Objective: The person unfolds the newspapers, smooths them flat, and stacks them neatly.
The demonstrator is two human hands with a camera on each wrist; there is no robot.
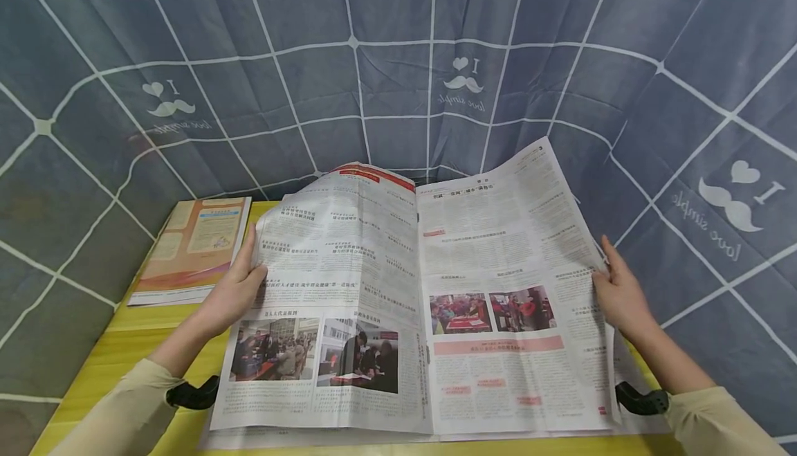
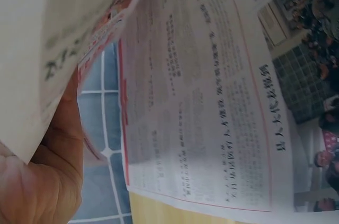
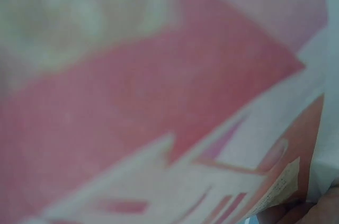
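A newspaper point(image 1: 398, 283) is spread wide in front of me, its pages full of print and several photos. My left hand point(image 1: 232, 293) grips the left page's outer edge, thumb on the near face and the other fingers behind the paper. At the opposite edge, my right hand point(image 1: 625, 298) pinches the right page in the same way. In the left wrist view the left hand point(image 2: 50, 176) is seen close up beside a curling sheet. A pink and red printed page point(image 3: 148, 97) fills most of the right wrist view, with part of the right hand point(image 3: 323, 208) in the corner.
An orange printed booklet or folded paper point(image 1: 187, 252) lies at the left on the yellow tabletop point(image 1: 124, 352). A grey-blue curtain point(image 1: 398, 82) with white lines hangs behind and on both sides. Dark wrist straps point(image 1: 193, 394) sit at both cuffs.
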